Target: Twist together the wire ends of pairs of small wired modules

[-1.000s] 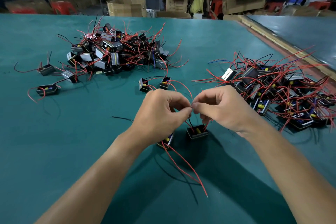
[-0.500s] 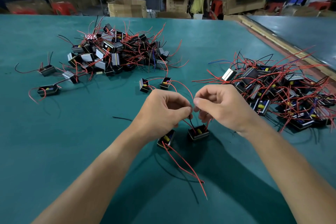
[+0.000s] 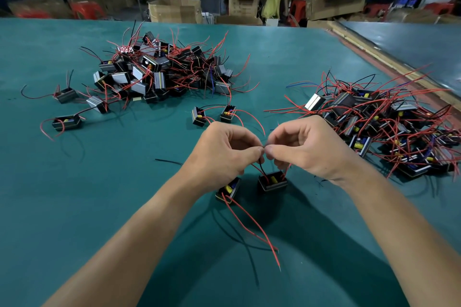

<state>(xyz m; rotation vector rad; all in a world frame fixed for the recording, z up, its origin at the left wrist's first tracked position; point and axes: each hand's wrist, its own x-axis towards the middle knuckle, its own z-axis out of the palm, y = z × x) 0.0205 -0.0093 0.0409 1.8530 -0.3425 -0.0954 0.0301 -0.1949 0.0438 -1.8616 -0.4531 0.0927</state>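
Observation:
Two small black modules lie on the green table just below my hands: the left module (image 3: 229, 190) and the right module (image 3: 272, 182), each with a yellow part inside. Thin wires rise from them to my fingertips. My left hand (image 3: 224, 152) and my right hand (image 3: 306, 147) meet thumb to thumb and pinch the wire ends (image 3: 264, 151) between them. The pinched tips are hidden by my fingers. Two long red wires (image 3: 252, 227) trail from the left module toward me.
A pile of loose modules (image 3: 159, 72) lies at the back left, a second tangled pile (image 3: 384, 122) at the right. A joined pair (image 3: 214, 114) sits just beyond my hands. A loose black wire (image 3: 169, 161) lies left of my wrist. Cardboard boxes and seated people are beyond the table.
My hands stay pinched on the wire ends and have shifted only slightly. The left module has slid out from under my left wrist and shows more fully.

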